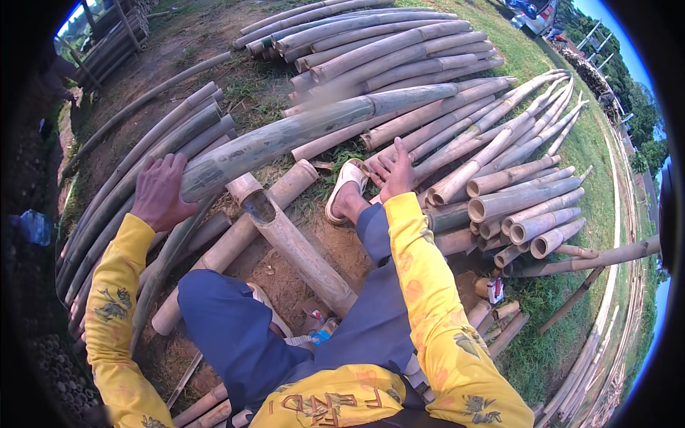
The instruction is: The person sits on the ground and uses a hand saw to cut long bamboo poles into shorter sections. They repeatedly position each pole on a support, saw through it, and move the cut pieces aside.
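Observation:
A long green-grey bamboo pole point(300, 132) slants across the middle, rising to the right. My left hand point(163, 191) grips its near-left end, fingers over the top and thumb beneath. My right hand point(391, 171) is raised near my shoe, palm up, its fingers apart and slightly curled, holding nothing. Between my legs a shorter bamboo piece point(307, 257) has a notch cut near its upper end. That upper end rests on a thick bamboo log point(232, 246) lying crosswise on the dirt.
Bamboo poles point(399, 46) are heaped at the back, and another pile point(528, 196) spreads to the right. More poles point(153, 167) lie at the left. A small red-and-white packet point(495, 289) sits near short bamboo pieces at lower right. Beyond are grass and a parked vehicle point(534, 16).

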A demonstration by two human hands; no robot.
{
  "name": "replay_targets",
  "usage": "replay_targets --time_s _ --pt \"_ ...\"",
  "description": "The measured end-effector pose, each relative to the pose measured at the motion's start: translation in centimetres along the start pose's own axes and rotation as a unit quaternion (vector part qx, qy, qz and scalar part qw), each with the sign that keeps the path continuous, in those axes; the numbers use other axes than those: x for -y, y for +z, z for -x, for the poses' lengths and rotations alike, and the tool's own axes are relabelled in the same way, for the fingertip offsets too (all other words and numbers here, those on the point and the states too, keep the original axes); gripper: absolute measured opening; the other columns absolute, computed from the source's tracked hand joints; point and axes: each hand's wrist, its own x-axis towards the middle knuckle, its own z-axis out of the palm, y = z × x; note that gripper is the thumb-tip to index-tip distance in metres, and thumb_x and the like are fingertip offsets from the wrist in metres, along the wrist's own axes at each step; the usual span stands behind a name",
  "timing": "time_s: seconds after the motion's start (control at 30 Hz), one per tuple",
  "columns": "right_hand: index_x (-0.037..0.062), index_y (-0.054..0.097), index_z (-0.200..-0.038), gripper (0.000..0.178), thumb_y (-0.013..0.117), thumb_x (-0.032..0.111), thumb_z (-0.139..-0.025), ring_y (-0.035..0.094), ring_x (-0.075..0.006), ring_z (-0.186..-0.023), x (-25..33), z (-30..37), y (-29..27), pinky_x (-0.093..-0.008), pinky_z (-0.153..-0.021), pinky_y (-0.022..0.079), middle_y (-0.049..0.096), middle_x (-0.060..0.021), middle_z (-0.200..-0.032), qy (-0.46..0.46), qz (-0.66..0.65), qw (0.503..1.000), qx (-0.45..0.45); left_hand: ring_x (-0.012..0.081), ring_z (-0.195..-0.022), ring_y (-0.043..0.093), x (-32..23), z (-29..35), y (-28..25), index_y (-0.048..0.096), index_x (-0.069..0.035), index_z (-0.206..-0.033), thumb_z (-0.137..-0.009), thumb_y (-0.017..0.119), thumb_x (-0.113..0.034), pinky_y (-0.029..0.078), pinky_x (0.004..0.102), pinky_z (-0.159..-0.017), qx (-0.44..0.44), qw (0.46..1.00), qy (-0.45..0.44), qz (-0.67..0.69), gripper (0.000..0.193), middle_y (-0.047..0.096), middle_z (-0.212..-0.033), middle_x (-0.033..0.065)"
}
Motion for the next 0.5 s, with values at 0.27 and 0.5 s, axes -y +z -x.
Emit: replay_targets --time_s 0.27,0.5 --pt "-0.0043 0.018 -0.159 0.14 0.054 0.097 -0.07 0.037 -0.0417 -0.142 -7.2 -2.3 7.9 -0.0627 -0.116 0.022 0.038 -0.0256 -0.154 0.219 -0.133 0.962 0.098 0.0361 -0.103 0.06 6.5 19.7 -6.8 0.058 -0.003 -0.114 -0.051 0.086 -0.023 0.046 0.0447 -0.097 0.005 0.99 -0.099 -0.096 0.071 0.06 -0.102 0.0155" --pt "0.0031 0.051 -0.136 0.108 0.068 0.087 -0.07 0.054 -0.0302 -0.117 -10.1 0.3 8.6 -0.0584 -0.099 0.036 0.057 -0.0128 -0.133 0.203 -0.136 0.957 0.157 0.0297 -0.096 0.059 5.4 27.9 -6.2 0.056 -0.004 -0.114 -0.054 0.092 -0.031 0.048 0.0418 -0.092 -0.004 0.984 -0.116 -0.138 0.075 0.057 -0.102 0.0121"
